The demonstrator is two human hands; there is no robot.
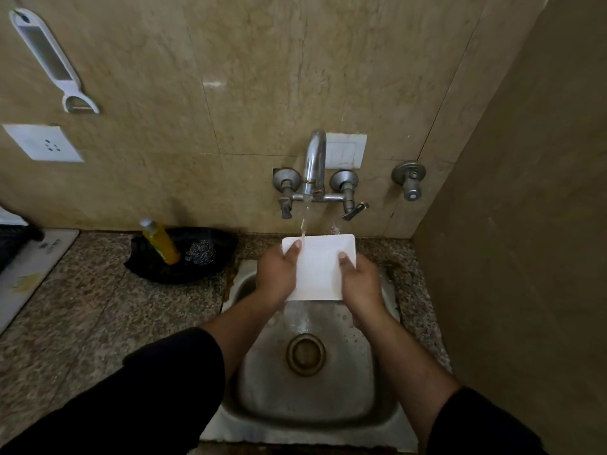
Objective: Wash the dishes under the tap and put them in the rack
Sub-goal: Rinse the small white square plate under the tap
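A white rectangular plate (320, 264) is held over the steel sink (262, 382), tilted up toward the wall. My left hand (277, 270) grips its left edge with the thumb on its face. My right hand (359, 280) grips its right edge, thumb on top. Water runs from the chrome tap (314, 162) and lands on the plate's upper left corner beside my left thumb. No rack is in view.
A black bowl (216, 264) on the granite counter (98, 323) left of the sink holds a yellow soap bottle (161, 241) and a steel scrubber (200, 252). A white board (29, 267) lies at far left. A side wall (525, 257) closes the right.
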